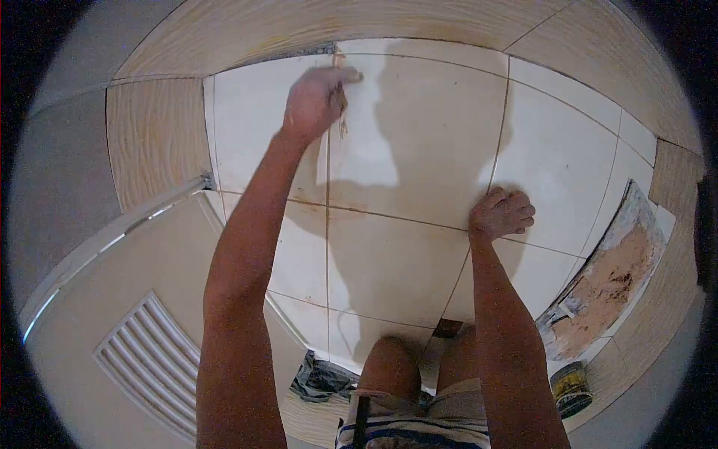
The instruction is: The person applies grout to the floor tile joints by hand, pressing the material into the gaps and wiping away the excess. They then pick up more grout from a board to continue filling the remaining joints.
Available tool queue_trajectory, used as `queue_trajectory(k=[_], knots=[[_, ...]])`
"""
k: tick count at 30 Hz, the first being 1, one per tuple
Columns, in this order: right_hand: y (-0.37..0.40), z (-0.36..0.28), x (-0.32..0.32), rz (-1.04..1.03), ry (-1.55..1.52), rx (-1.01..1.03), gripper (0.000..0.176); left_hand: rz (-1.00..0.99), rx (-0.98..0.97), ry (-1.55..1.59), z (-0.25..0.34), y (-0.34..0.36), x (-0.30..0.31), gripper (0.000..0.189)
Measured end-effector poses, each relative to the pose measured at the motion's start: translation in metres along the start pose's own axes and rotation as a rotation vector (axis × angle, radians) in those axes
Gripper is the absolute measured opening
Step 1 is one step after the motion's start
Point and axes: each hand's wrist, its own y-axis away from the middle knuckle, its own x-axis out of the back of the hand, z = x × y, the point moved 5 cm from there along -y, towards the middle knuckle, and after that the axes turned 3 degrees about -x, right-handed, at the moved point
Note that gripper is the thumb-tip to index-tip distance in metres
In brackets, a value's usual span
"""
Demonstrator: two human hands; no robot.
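Note:
White floor tiles point(441, 127) with brown joints spread out below me. My left hand point(317, 103) is at the far end of a joint near the wall, its fingers closed. Something small and pale shows at the fingertips, too blurred to name. Brown smears point(343, 123) mark the tile beside that hand. My right hand point(502, 213) rests on the floor by a crossing of joints, fingers lying on the tile and nothing visible in them.
At the right lies a sheet with pinkish-brown powder or paste point(617, 273) on it. Near it stands a yellow-and-black tub point(571, 389). A dark square opening point(449, 328) is near my knees, a black plastic bag point(320, 378) left of them. A louvred door point(149, 359) stands at left.

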Motion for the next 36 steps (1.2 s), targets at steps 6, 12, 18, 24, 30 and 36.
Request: queue_trajectory(k=[6,12,18,24,30,36], knots=[[0.0,-0.003,0.004,0.08,-0.021,0.042,0.033,-0.198,0.008,0.177,0.067,0.165,-0.021,0.032],[-0.002,-0.01,0.012,0.095,0.017,0.04,0.03,-0.038,0.205,0.045,0.035,0.129,0.02,0.034],[-0.002,-0.003,0.018,0.122,-0.11,0.061,0.019,0.024,0.067,0.008,0.037,0.12,-0.001,0.04],[-0.004,-0.011,0.019,0.063,-0.112,0.029,0.024,-0.093,0.072,0.097,0.06,0.165,0.01,0.037],[-0.004,-0.009,0.015,0.048,-0.056,0.04,0.033,0.086,0.169,-0.132,0.027,0.097,0.012,0.037],[-0.005,-0.007,0.012,0.003,-0.029,-0.015,0.03,-0.002,0.073,-0.21,0.053,0.148,-0.008,0.04]])
